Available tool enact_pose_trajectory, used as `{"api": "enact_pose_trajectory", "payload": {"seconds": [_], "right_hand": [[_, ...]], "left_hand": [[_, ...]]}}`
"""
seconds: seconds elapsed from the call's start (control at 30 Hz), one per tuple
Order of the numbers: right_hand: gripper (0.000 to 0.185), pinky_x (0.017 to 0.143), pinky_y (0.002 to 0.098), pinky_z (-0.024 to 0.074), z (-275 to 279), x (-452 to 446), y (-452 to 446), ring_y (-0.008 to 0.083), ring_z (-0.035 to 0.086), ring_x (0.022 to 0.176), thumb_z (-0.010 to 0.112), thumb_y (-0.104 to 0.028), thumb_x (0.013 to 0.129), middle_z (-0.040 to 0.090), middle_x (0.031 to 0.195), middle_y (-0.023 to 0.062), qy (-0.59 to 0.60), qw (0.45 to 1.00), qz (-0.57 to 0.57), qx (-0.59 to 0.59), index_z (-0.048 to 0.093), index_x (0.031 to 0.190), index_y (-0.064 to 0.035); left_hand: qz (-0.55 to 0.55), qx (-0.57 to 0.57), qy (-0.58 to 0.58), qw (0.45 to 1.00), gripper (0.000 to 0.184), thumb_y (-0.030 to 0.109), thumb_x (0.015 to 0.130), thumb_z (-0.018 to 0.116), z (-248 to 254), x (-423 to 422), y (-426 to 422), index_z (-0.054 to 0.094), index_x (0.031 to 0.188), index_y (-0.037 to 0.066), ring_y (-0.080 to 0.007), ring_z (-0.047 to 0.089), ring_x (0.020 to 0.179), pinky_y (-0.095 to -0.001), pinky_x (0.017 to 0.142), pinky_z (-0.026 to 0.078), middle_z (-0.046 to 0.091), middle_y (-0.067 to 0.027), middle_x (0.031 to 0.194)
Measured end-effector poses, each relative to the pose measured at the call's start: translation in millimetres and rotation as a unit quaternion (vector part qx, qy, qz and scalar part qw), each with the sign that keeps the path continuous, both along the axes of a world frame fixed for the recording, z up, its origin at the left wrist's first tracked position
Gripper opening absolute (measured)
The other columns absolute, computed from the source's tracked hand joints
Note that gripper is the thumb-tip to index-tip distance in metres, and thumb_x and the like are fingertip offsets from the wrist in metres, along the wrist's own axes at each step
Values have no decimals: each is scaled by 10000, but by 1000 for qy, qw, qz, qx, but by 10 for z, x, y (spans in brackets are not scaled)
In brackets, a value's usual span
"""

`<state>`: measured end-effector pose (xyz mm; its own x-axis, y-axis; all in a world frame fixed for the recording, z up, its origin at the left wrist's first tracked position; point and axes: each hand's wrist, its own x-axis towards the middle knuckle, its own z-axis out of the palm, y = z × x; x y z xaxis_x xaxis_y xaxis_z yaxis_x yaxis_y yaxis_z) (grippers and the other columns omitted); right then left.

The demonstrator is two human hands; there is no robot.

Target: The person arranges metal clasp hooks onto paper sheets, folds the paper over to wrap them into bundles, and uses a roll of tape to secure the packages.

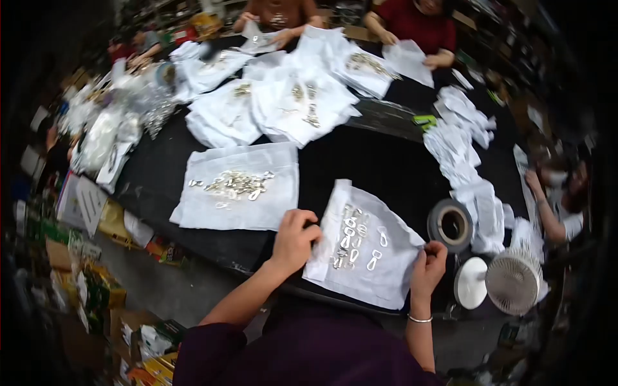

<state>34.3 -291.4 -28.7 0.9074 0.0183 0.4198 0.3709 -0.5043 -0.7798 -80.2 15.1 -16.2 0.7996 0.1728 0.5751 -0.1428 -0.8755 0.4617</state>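
Note:
In front of me lies a white cloth (386, 283) with shiny metal clasp-like pieces (351, 238) in rows on it; a few larger looped ones are set apart on the right. My right hand (428, 267), wearing a bracelet, pinches the cloth's right edge between thumb and fingers. At the left edge, my left hand (296, 241) is closed, its curled fingers on the cloth's border. Just beyond that hand, a second white cloth (277, 161) lies flat, bearing a heap of similar pieces (235, 184).
Piled white cloths (277, 96) with metal pieces cover the far side. A grey tape roll (450, 225), a small white fan (513, 282) and crumpled white cloths (454, 141) stand or lie to the right. Plastic bags (103, 135) are heaped left. Other people handle cloths across the black table (360, 161).

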Motion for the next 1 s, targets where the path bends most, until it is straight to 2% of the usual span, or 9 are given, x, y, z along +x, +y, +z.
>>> {"api": "enact_pose_trajectory", "payload": {"seconds": [0.07, 0.17, 0.27, 0.5, 0.63, 0.73, 0.8, 0.9, 1.0], "right_hand": [[329, 829, 314, 500, 166, -216, 82, 265, 587, 948, 610, 31, 867, 567, 1232, 163, -64, 994, 6, -86, 579, 1192, -9], [366, 1010, 411, 461, 356, -539, 303, 367, 542, 1194, 662, -45, 861, 519, 1401, 182, -85, 969, 171, -156, 583, 1217, -14], [456, 1046, 456, 433, 87, -559, 236, 407, 498, 1238, 710, -146, 864, 481, 1458, 220, -51, 961, 200, -182, 578, 1275, 0], [542, 1021, 461, 446, 149, -414, 31, 422, 501, 1225, 724, -192, 869, 471, 1460, 236, -2, 969, 162, -187, 549, 1340, 12], [577, 1035, 438, 434, 260, -342, 242, 385, 495, 1216, 716, -167, 876, 427, 1518, 226, 48, 951, 120, -280, 515, 1386, 13], [579, 977, 408, 454, 136, -124, 241, 339, 532, 1103, 706, -179, 890, 414, 1534, 227, -73, 963, 96, -239, 507, 1397, 17], [567, 923, 402, 470, 224, -133, 172, 327, 562, 1025, 681, -195, 914, 404, 1547, 226, 166, 982, 61, -63, 499, 1407, 18], [534, 855, 351, 492, 20, -38, 135, 274, 581, 930, 668, -171, 921, 460, 1494, 213, 116, 987, 65, -92, 502, 1393, 18], [422, 784, 326, 496, -140, 28, 122, 260, 574, 843, 653, -85, 906, 570, 1302, 187, -122, 957, 87, -249, 539, 1299, 21]], "left_hand": [[-15, -25, 3, 1000, 126, 28, 804, 649, 52, 5, -95, 686, 883, 119, -268, 512, 1054, -347, 929, 460, 584, -34, 1133], [-171, 93, 53, 979, 216, 18, 822, 616, 116, 22, -174, 700, 985, 133, -245, 519, 1178, -336, 1021, 447, 613, 11, 1329], [-187, 68, 80, 977, 204, 17, 809, 617, 107, -38, 86, 698, 961, 128, -247, 535, 1183, -340, 1024, 444, 654, 19, 1307], [-53, -22, 130, 990, 134, 89, 828, 654, 211, -280, 336, 698, 947, 131, -261, 552, 1204, -381, 1053, 423, 696, 43, 1260], [-112, 75, 107, 985, 124, 246, 915, 661, 463, -153, -211, 698, 993, 158, -281, 545, 1232, -478, 1138, 333, 684, 34, 1282], [-39, 118, 119, 985, 184, 332, 956, 645, 293, -140, -21, 695, 1045, 178, -299, 539, 1248, -535, 1180, 265, 668, 31, 1306], [72, 105, 163, 978, 211, 252, 923, 667, 265, -240, 141, 696, 1119, 178, -306, 524, 1264, -504, 1159, 299, 639, 3, 1356], [113, 62, 123, 984, 209, 226, 913, 681, 270, -339, 401, 691, 1112, 162, -309, 549, 1217, -504, 1128, 336, 639, -29, 1327], [100, -4, 91, 991, 210, 201, 903, 694, 218, -269, 371, 686, 1105, 147, -312, 574, 1171, -505, 1097, 372, 638, -61, 1298]]}}
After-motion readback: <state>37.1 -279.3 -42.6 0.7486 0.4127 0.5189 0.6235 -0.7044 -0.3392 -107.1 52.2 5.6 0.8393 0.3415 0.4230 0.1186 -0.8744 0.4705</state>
